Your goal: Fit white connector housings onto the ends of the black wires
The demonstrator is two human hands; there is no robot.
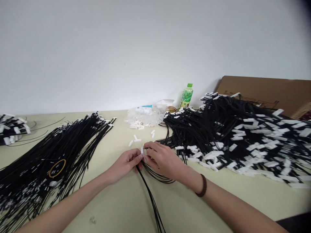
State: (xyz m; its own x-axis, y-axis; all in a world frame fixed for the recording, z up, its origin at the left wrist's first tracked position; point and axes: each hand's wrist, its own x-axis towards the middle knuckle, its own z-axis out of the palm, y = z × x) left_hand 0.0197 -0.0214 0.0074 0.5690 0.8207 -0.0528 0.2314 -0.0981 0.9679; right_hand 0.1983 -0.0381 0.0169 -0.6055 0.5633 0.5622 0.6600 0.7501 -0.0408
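At the middle of the table, my left hand [126, 162] pinches a small white plastic connector [142, 150] between thumb and fingers. My right hand [163, 159] is closed against the connector's other side, its fingertips on thin black wires that are mostly hidden behind them. From between the hands a bundle of black wires [150, 195] runs down to the front edge, and more wires loop under my right hand. Just beyond the hands lie several loose white connectors [136, 140].
A large heap of black wires [73, 142] with a yellow rubber band [57, 168] lies left. Another heap with white connectors [243, 139] covers the right. Behind are a clear plastic bag [145, 115], a green-capped bottle [186, 96] and a cardboard box [262, 89] by the wall.
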